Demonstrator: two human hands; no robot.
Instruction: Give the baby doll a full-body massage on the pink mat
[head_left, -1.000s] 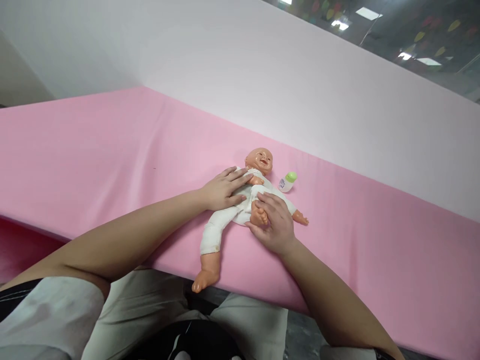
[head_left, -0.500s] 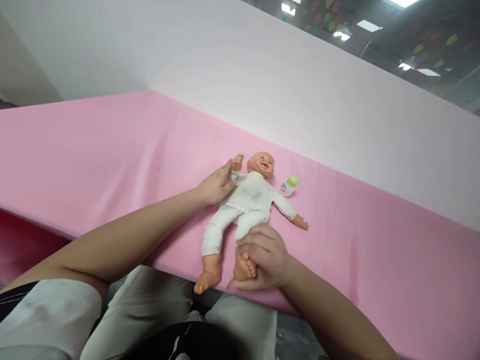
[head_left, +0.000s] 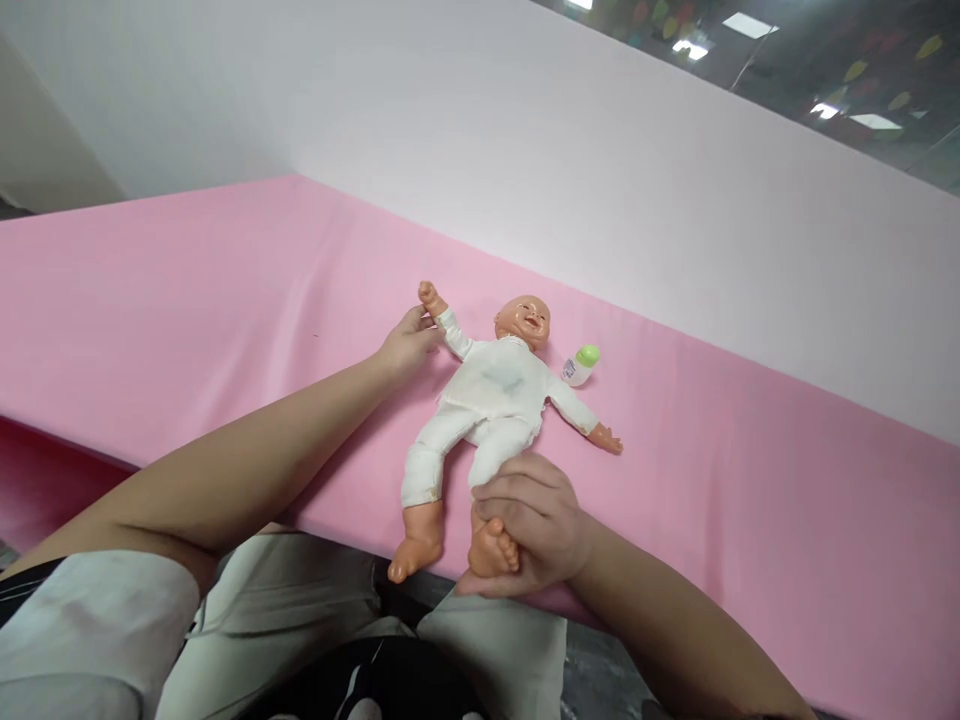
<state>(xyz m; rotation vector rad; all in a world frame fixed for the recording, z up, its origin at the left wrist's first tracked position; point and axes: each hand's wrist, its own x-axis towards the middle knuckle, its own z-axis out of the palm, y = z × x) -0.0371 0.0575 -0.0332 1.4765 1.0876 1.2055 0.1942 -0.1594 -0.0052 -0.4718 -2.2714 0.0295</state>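
A baby doll [head_left: 499, 378] in a white top and trousers lies on its back, its head away from me and its feet by the near edge. My left hand [head_left: 409, 342] is at the doll's raised arm on the left, fingers bent against the sleeve near the wrist; their tips are partly hidden. Around the lower leg on the right, just above the bare foot, my right hand [head_left: 536, 520] is closed. Beside the doll's head, apart from both hands, lies a small white bottle with a green cap [head_left: 581, 365].
A pink sheet [head_left: 187, 300] covers the surface under the doll, with its near edge close to my legs [head_left: 292, 610]. Behind it rises a white wall panel [head_left: 480, 140]. Ceiling lights [head_left: 750, 25] show at the upper right.
My left hand has moved left and up from the doll's side, and the doll's arm there now extends outward from its head. My right hand stays on the leg.
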